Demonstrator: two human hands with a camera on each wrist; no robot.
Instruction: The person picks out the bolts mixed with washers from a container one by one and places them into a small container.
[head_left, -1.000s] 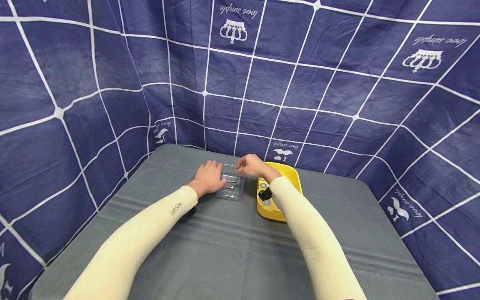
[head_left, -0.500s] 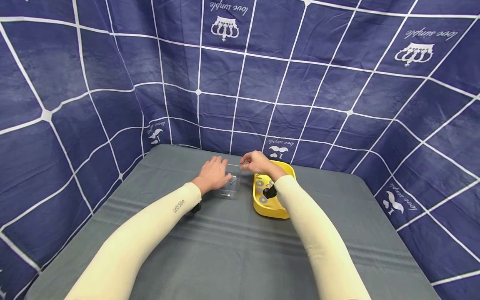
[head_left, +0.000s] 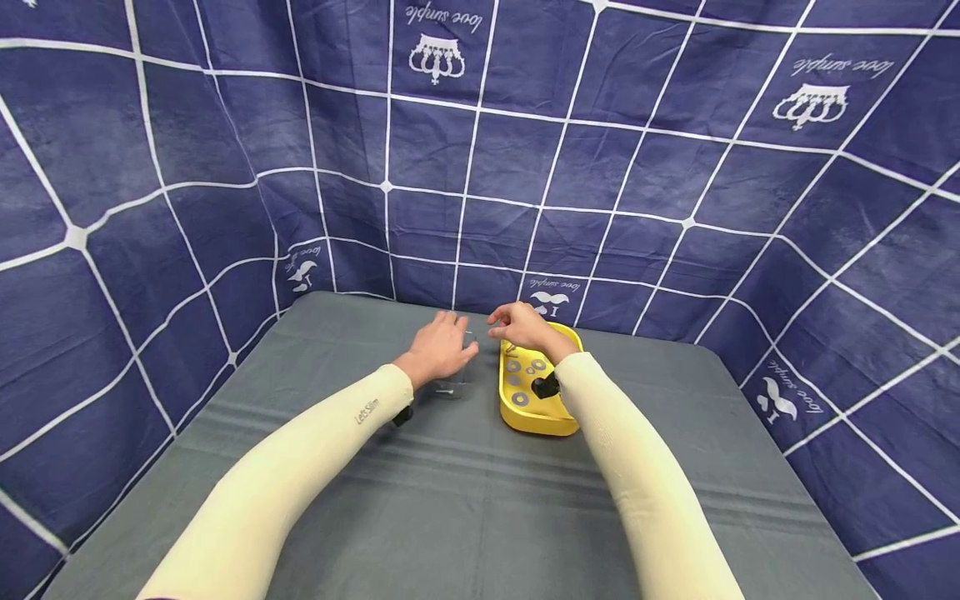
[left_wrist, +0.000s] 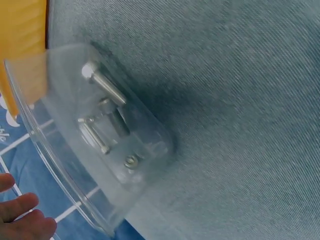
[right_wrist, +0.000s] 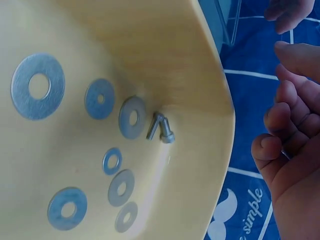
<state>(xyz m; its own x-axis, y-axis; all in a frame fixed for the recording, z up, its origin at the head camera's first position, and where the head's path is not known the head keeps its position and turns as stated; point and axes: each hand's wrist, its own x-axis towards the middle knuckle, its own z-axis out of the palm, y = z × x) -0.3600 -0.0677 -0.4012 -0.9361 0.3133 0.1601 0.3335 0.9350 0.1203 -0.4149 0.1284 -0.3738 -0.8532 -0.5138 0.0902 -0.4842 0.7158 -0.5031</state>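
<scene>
My left hand (head_left: pixel 441 346) is spread over a clear plastic box (left_wrist: pixel 145 145), hiding most of it in the head view. In the left wrist view its fingertips (left_wrist: pixel 20 207) show beside the box's rim, apart from it. Inside the box lie a long bolt (left_wrist: pixel 109 89), a darker bolt (left_wrist: pixel 118 122), a thinner screw (left_wrist: pixel 94 136) and a small nut-like piece (left_wrist: pixel 131 161). My right hand (head_left: pixel 521 325) hovers at the far left edge of a yellow tray (head_left: pixel 538 425), fingers loosely bent, nothing seen in them. Two small bolts (right_wrist: pixel 166 132) lie in the tray.
Several flat washers (right_wrist: pixel 37 86) of differing sizes lie in the yellow tray, right of the clear box. A grey cloth (head_left: pixel 480 508) covers the table. Behind it hangs a blue curtain (head_left: pixel 570 167) with white grid lines.
My left hand has moved right, over the clear box, covering more of it. My right hand has drawn away from the box toward the yellow tray. The head view has shifted slightly.
</scene>
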